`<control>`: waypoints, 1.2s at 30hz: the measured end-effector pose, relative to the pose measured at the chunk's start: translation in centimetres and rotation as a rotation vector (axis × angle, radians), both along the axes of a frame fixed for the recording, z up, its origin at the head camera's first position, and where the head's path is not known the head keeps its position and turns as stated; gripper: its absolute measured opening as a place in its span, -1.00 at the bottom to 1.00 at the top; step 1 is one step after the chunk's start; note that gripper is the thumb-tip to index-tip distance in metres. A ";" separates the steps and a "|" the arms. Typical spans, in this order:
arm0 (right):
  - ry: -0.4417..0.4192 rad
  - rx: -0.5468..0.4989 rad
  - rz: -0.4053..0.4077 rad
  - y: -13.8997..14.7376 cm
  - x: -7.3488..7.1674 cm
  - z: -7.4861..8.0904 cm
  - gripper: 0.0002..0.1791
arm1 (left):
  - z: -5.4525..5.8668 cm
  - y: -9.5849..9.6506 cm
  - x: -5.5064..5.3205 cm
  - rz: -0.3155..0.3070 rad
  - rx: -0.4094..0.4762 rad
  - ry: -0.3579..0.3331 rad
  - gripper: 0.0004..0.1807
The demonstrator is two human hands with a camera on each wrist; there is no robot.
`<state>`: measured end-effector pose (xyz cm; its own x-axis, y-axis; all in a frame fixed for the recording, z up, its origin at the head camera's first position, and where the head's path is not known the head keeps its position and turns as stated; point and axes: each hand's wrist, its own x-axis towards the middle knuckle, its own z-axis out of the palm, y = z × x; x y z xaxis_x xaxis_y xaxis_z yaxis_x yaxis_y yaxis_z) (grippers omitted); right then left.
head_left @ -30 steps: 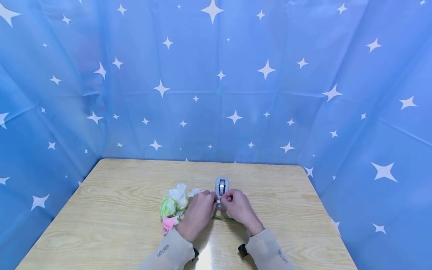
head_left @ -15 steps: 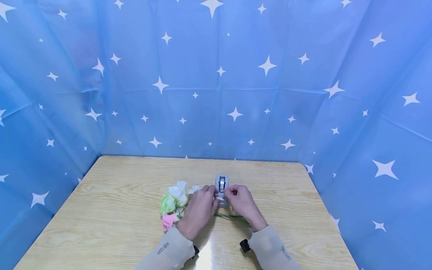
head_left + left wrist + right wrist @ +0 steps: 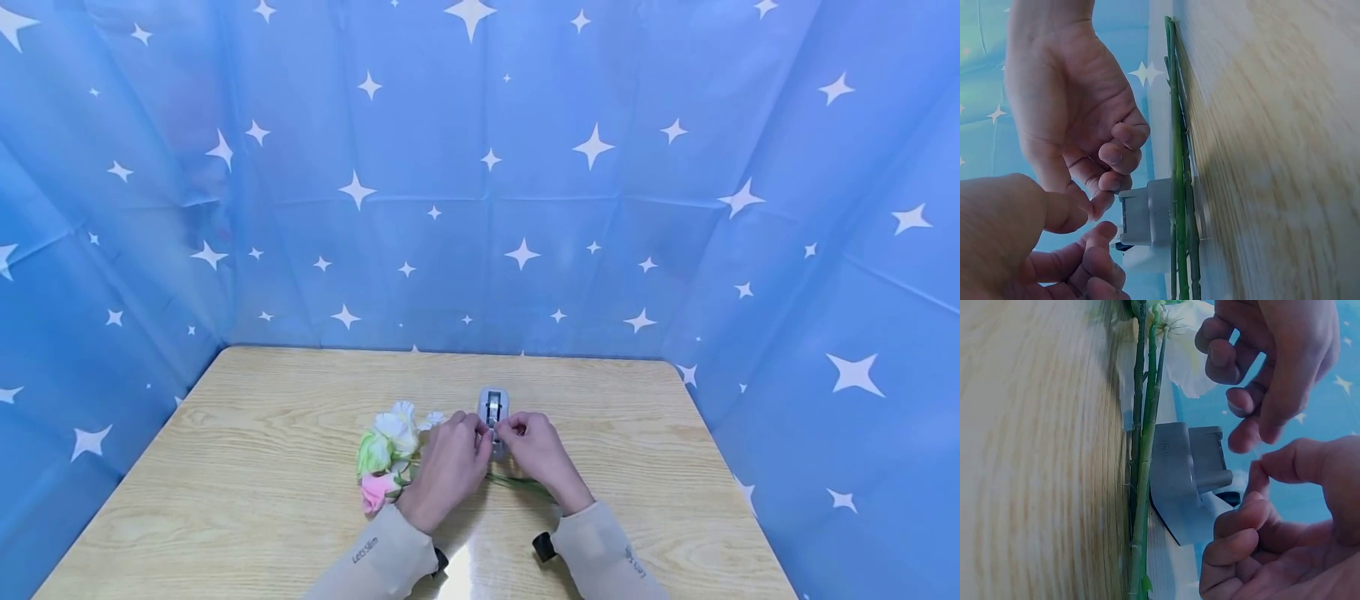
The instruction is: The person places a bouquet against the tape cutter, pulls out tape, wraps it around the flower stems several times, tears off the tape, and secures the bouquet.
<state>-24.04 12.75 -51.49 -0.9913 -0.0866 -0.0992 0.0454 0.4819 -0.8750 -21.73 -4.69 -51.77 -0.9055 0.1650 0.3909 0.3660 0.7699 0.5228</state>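
A grey tape dispenser stands on the table in front of both hands, its roll facing up in the head view. My right hand pinches thumb against index finger at its near end, on what looks like a small piece of clear tape, hard to make out. Close by, my left hand curves toward the right fingertips, with a gap between its thumb and index finger in the left wrist view. Green flower stems lie between my wrists and the dispenser, partly hidden under the left hand in the head view.
White, green and pink artificial flower heads lie left of my left hand. The wooden table carries everything, and a blue star-patterned curtain hangs behind it and at both sides.
The hands drew apart, uncovering the dispenser's near end, then my left hand came back right toward the right fingertips. My right hand shifted slightly right and keeps its pinch.
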 end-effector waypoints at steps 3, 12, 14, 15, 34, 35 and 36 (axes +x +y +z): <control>0.002 0.004 0.007 0.0 0.1 0.1 -0.77 | -0.1 0.2 -0.1 0.010 0.018 0.003 -0.84; 0.008 0.029 0.027 0.0 0.2 0.4 -0.78 | -0.1 0.5 -0.3 0.042 0.048 -0.035 -0.87; 0.034 0.062 0.034 0.2 0.1 0.5 -0.77 | -0.1 0.5 -0.3 0.042 0.051 -0.037 -0.86; 0.058 0.087 0.031 0.4 0.1 0.5 -0.77 | 0.0 0.5 -0.3 0.042 0.053 -0.040 -0.85; 0.400 0.513 0.186 1.3 0.1 0.8 -0.67 | 0.1 0.4 -0.5 -0.021 0.077 -0.121 -0.81; 0.405 0.527 0.187 1.3 0.2 0.8 -0.67 | 0.1 0.4 -0.6 -0.028 0.076 -0.120 -0.81; 0.412 0.541 0.189 1.2 0.2 0.8 -0.66 | 0.1 0.4 -0.6 -0.034 0.076 -0.121 -0.81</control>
<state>-23.84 13.96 -50.68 -0.9302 -0.3059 0.2028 -0.3655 0.8212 -0.4382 -22.32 -4.32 -51.68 -0.9413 0.1704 0.2915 0.3217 0.7146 0.6212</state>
